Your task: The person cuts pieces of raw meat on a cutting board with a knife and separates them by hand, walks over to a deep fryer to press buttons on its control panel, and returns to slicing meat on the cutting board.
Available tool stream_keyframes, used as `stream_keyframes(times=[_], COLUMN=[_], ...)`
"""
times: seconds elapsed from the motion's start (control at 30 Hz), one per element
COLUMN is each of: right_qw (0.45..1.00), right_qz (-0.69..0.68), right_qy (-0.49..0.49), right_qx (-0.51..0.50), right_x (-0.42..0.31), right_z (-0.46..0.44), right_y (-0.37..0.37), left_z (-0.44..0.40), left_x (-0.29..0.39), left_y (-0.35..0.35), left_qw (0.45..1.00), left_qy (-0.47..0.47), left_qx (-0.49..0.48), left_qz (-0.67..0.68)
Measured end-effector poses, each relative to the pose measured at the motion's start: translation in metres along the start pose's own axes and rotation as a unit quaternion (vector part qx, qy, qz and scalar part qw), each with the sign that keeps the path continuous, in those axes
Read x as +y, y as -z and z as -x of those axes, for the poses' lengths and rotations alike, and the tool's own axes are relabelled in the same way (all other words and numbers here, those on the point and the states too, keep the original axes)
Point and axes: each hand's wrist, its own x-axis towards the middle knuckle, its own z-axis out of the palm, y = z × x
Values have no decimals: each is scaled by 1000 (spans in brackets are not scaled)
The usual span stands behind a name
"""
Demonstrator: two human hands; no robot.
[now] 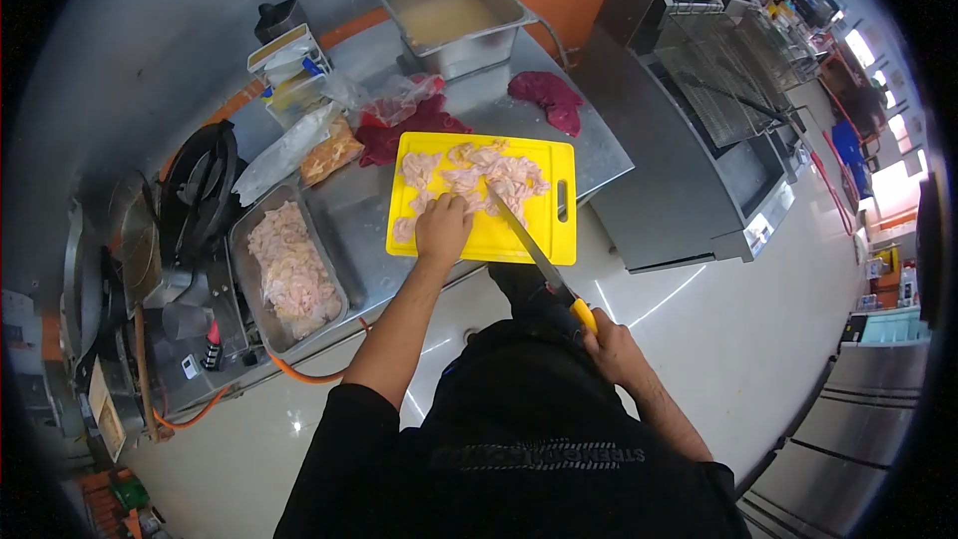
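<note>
A yellow cutting board lies at the front of the metal table, with pieces of pale raw chicken spread over it. My left hand rests on the board with its fingers curled down on the chicken's near-left pieces; the fingertips are partly hidden. In my right hand is the yellow handle of a long knife, held off the board's front edge. The blade slants up and left over the board, its tip at the chicken.
A metal pan of raw chicken stands left of the board. Behind are dark red cloths, plastic bags and a deep steel container of cloudy liquid. A fryer with wire baskets stands right. Pans crowd the left.
</note>
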Motion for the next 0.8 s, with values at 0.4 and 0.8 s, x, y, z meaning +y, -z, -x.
stream_keyframes(times=[0.4,0.8], right_qw=[997,998], right_qz=[-56,22], right_qy=[-13,54], right_qx=[55,-28], right_x=[5,-11], right_z=[1,-17], right_y=[12,-7], left_z=[-25,20], left_x=[-7,-32], left_y=[2,2], left_qw=[795,965], left_qy=[319,216], left_qx=[-78,-78], left_qz=[511,126])
